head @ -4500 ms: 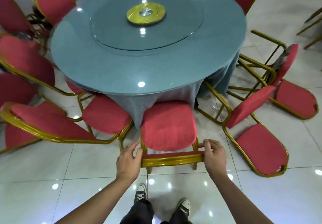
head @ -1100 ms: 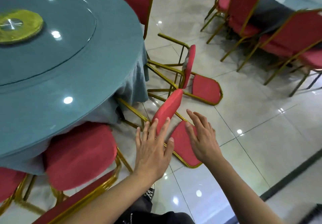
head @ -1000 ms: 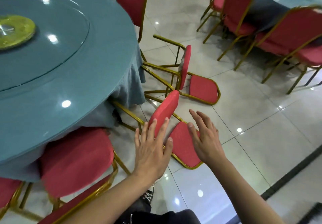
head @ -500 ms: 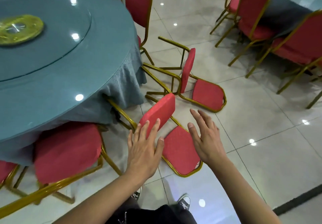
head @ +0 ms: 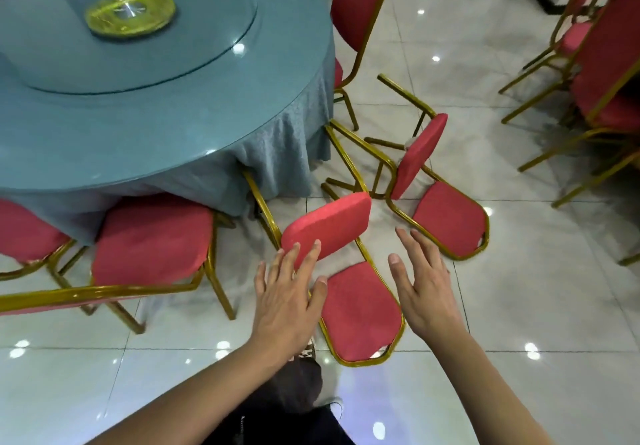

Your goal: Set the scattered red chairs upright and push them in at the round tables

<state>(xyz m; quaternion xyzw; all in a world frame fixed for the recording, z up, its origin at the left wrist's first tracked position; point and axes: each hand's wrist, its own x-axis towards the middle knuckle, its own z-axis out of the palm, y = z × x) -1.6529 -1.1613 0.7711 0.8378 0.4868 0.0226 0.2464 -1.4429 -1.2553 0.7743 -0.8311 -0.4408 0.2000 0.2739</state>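
Two red chairs with gold frames lie tipped on their backs on the white tiled floor, right of the round blue table [head: 166, 139]. The nearer fallen chair [head: 360, 309] has its backrest flat on the floor and its seat cushion sticking up. The farther fallen chair [head: 446, 216] lies behind it. My left hand [head: 287, 292] hovers with straight fingers over the nearer chair's seat cushion, fingertips at its lower edge. My right hand [head: 426, 285] is spread open above the backrest's right side. Neither hand holds anything.
An upright red chair [head: 152, 240] is pushed in at the table's near edge, another [head: 356, 11] stands at its right side. More red chairs [head: 609, 63] stand around a second table at the far right. A gold disc [head: 130, 14] sits on the glass turntable.
I have let go of the pushed-in chair and turned right toward the fallen chairs. Over the last second both open hands have come closer to the nearer fallen chair.
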